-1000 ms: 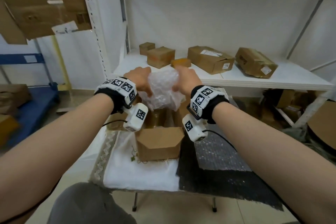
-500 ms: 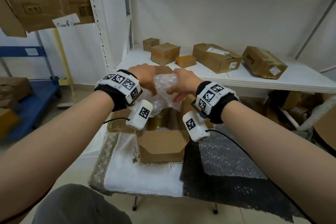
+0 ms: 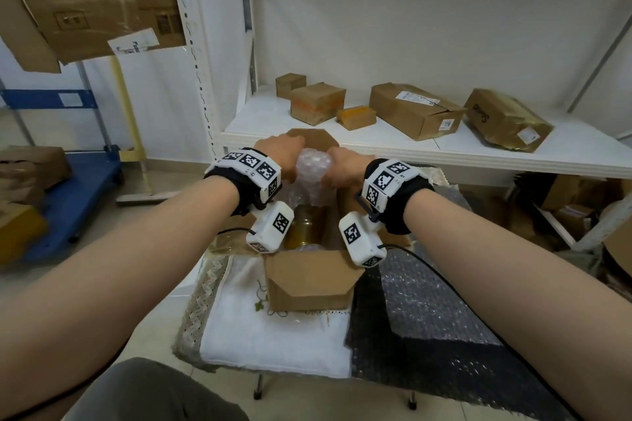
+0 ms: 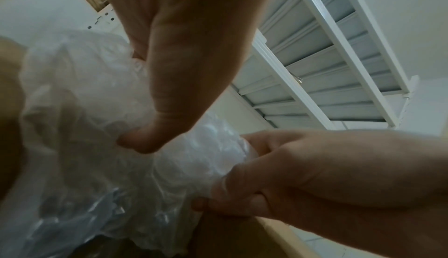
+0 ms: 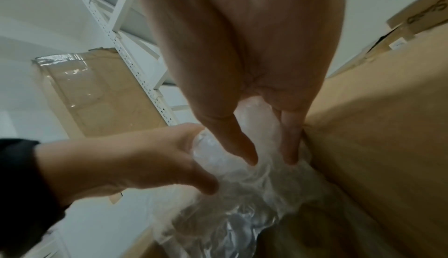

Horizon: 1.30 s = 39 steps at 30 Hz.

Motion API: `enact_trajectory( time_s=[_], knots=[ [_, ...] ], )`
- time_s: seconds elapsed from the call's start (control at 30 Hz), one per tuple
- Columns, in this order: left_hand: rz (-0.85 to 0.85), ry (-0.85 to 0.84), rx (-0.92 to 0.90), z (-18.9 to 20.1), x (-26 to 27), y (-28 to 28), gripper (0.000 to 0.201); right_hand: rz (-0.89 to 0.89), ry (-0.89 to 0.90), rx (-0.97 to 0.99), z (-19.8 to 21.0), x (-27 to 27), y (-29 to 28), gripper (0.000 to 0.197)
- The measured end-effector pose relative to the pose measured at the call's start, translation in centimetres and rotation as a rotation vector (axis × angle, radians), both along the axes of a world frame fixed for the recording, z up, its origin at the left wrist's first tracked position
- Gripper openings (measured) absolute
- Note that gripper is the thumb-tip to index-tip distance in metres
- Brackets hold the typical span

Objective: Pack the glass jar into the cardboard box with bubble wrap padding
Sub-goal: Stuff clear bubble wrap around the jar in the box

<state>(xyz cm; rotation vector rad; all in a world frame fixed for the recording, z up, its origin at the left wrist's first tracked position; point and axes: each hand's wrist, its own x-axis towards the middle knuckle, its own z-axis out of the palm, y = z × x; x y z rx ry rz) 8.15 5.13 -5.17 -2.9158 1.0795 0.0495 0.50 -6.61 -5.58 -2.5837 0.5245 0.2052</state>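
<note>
An open cardboard box (image 3: pixel 309 278) stands on a small cloth-covered table, its flaps up. Inside it an amber glass jar (image 3: pixel 306 227) shows between my wrist cameras. Above the box opening both hands squeeze a crumpled wad of clear bubble wrap (image 3: pixel 313 169). My left hand (image 3: pixel 282 155) grips its left side, thumb pressed into the wrap (image 4: pixel 101 109). My right hand (image 3: pixel 343 169) pinches the right side, its fingers (image 5: pixel 288 143) close to the box's right flap (image 5: pixel 378 128). The wad's lower end hangs into the box, over the jar.
A sheet of bubble wrap (image 3: pixel 434 311) lies flat on the table's right half, on a dark mat. A white cloth (image 3: pixel 273 338) covers the left half. Behind stands a white shelf (image 3: pixel 478 150) with several cardboard boxes. A blue cart (image 3: pixel 68 188) is at left.
Both hands have squeezed the bubble wrap into a tighter wad and lowered it toward the box opening. My head has come closer to the table.
</note>
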Motion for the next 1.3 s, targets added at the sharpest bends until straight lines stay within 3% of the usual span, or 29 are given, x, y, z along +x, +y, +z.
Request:
enact_trajectory(
  time_s=[0.17,0.23,0.4,0.5,0.57,0.63,0.7,0.77,0.87,0.97,1.17,1.3],
  knots=[
    [-0.038,0.058,0.164,0.0,-0.3,-0.1,0.086,-0.018,-0.03,-0.178,-1.4,0.2,-0.1,0.049],
    [-0.043,-0.018,0.237,-0.3,-0.6,-0.1,0.092,-0.032,-0.036,-0.183,-1.5,0.1,-0.1,0.05],
    [-0.033,-0.135,0.135,-0.1,-0.5,-0.5,0.057,-0.065,-0.074,-0.171,-0.7,-1.1,0.0,0.056],
    [-0.013,-0.142,0.064,-0.3,-0.1,-0.4,0.048,-0.07,-0.332,-0.226,0.1,-2.0,0.7,0.064],
    [-0.002,-0.136,0.033,-0.4,0.0,-0.4,0.044,-0.001,-0.482,-0.196,0.9,-2.3,1.4,0.041],
    [-0.002,-0.116,-0.007,-0.4,0.1,-0.4,0.038,0.138,-0.332,-0.114,1.6,-2.6,2.4,0.01],
    [-0.004,-0.085,-0.043,-0.4,0.3,-0.4,0.038,0.26,-0.097,-0.148,1.6,-2.3,3.4,0.012],
    [-0.004,-0.074,-0.068,-0.5,0.6,-0.3,0.049,0.299,0.03,-0.333,1.0,-1.6,4.3,0.021],
    [-0.031,-0.042,-0.074,-0.6,0.6,0.2,0.075,0.319,0.049,-0.44,0.3,-0.6,4.6,0.036],
    [-0.094,-0.047,-0.073,-0.6,0.5,0.7,0.087,0.325,0.1,-0.377,-0.3,-0.3,4.1,0.03],
    [-0.208,-0.09,-0.217,-0.1,0.3,1.9,0.063,0.34,0.187,-0.365,-1.1,0.0,3.4,0.037],
    [-0.324,0.028,-0.3,-0.2,-0.3,1.9,0.028,0.343,0.276,-0.331,-1.4,0.2,2.7,0.043]
  ],
)
